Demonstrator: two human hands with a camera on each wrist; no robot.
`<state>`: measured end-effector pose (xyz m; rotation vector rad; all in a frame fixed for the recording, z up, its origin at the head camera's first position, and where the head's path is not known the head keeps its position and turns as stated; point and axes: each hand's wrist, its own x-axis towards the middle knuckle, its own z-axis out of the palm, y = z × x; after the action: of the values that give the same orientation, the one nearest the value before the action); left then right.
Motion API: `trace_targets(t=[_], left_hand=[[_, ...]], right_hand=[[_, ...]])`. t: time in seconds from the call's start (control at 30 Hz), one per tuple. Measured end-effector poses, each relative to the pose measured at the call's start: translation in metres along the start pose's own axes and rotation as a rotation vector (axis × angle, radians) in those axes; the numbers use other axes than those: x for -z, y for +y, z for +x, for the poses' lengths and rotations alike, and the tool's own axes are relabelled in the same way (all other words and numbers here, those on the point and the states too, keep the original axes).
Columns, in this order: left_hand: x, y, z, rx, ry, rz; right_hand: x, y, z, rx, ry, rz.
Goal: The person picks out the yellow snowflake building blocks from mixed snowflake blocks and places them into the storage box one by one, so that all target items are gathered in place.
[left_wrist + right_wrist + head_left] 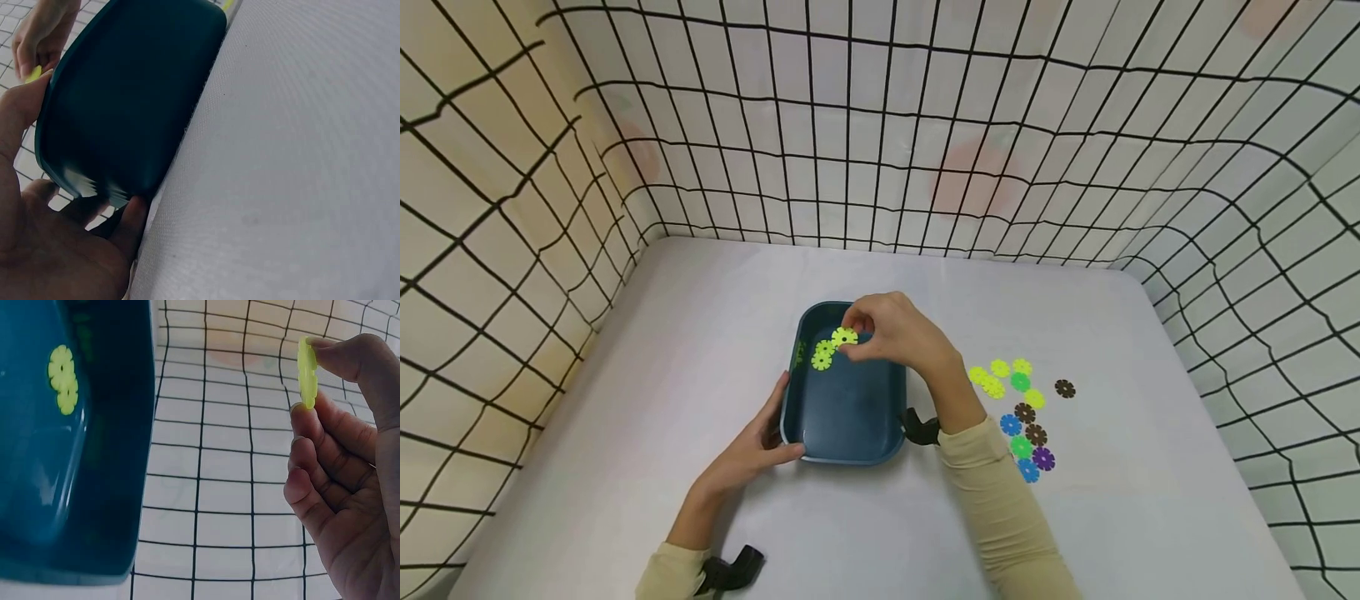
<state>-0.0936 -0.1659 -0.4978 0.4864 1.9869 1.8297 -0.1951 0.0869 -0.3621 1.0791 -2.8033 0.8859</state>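
A dark teal plastic tray (850, 417) stands on the white table, two yellow notched discs (822, 359) lying in its upper left part. My left hand (752, 450) holds the tray's left side, thumb over the near left rim and fingers along the outer wall. Over the tray, my right hand (895, 333) pinches another yellow notched disc (307, 373) between thumb and fingertips. In the right wrist view this disc appears nearly edge-on, above the level of the tray rim (142, 487).
Right of the tray lie loose notched discs: several yellow (993, 387), green (1021, 447), blue (1011, 425), brown (1025, 413) and one purple (1043, 458). A single brown disc (1064, 388) sits farther right. Black wire grid (880, 125) encloses the table's back and sides.
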Motion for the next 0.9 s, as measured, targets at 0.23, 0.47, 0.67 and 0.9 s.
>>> trace_targets(t=[0.23,0.47,0.67,0.9], left_hand=[[0.0,0.001,0.002,0.001,-0.01,-0.005],[0.001,0.0,0.002,-0.022,-0.028,-0.011],[0.001,0.001,0.001,-0.013,-0.015,0.002],[0.001,0.002,0.001,-0.012,-0.013,0.002]], right_hand=[[-0.007,-0.004,0.009,0.001,-0.044,0.022],[-0.02,-0.004,0.017,0.014,-0.072,0.021],[-0.034,0.001,0.024,0.015,-0.112,0.002],[-0.046,0.01,0.027,-0.04,-0.145,0.001]])
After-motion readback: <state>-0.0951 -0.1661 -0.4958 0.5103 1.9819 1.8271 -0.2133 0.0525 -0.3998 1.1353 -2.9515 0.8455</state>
